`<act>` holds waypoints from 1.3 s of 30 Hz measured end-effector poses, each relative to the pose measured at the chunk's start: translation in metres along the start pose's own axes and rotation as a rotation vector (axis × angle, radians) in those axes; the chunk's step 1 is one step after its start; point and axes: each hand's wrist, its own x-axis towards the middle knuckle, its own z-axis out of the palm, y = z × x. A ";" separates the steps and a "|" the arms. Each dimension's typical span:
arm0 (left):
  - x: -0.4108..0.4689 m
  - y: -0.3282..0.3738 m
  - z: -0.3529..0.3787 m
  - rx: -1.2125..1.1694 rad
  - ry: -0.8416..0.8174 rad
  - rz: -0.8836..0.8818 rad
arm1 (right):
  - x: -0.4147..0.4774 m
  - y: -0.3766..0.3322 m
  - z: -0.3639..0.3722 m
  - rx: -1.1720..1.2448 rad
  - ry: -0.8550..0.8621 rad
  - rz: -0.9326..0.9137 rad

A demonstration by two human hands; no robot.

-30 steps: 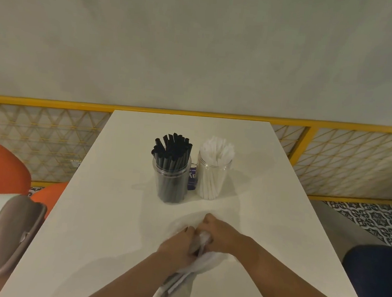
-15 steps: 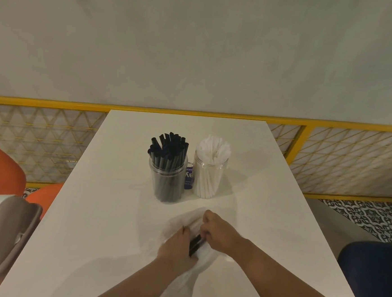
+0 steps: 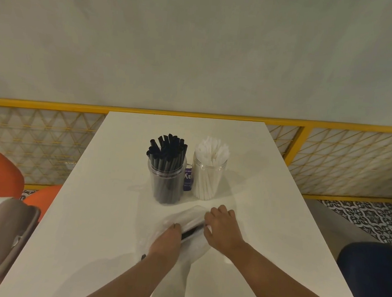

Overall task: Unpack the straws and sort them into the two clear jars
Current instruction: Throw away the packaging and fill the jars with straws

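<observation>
Separation is the change. A second ago the left hand [image 3: 166,242] and right hand [image 3: 221,227] were bunched together around the plastic bag [image 3: 186,214], which was partly lifted off the tabletop [image 3: 90,222]. Now the hands sit a little apart, with the bag spread flat under them, midway across the tabletop and toward its near edge. In the gap between them a dark strip of black straws [image 3: 192,232] shows through the plastic. I read this as the bag's mouth being pulled open, so unpacking is under way, but nothing from this bag has reached a jar yet.

The right hand's fingers curl over the bag's right side and grip it. The left hand's fingers are hidden beneath it, so I cannot tell whether it pinches the plastic or only presses on it.

The straws lie flat with their long axis on a diagonal. One end pokes out beside the left wrist toward the near-left corner, and the other points toward the far-right corner, roughly at the jar of white straws [image 3: 208,184]. The jar of black straws [image 3: 166,183], just left of that one, is probably where they belong. They would need tipping upright first.
</observation>
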 end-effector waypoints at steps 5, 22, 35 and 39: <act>0.005 -0.008 -0.005 -0.001 -0.012 -0.059 | 0.002 0.003 0.006 0.242 -0.004 -0.043; 0.002 -0.011 -0.018 0.048 0.085 0.015 | 0.025 -0.009 0.002 1.011 -0.091 0.569; 0.006 -0.026 -0.021 -0.015 -0.017 -0.049 | 0.027 -0.011 -0.008 1.622 -0.024 0.927; 0.008 -0.024 -0.028 0.004 0.062 -0.021 | 0.026 -0.012 -0.013 2.066 -0.004 0.808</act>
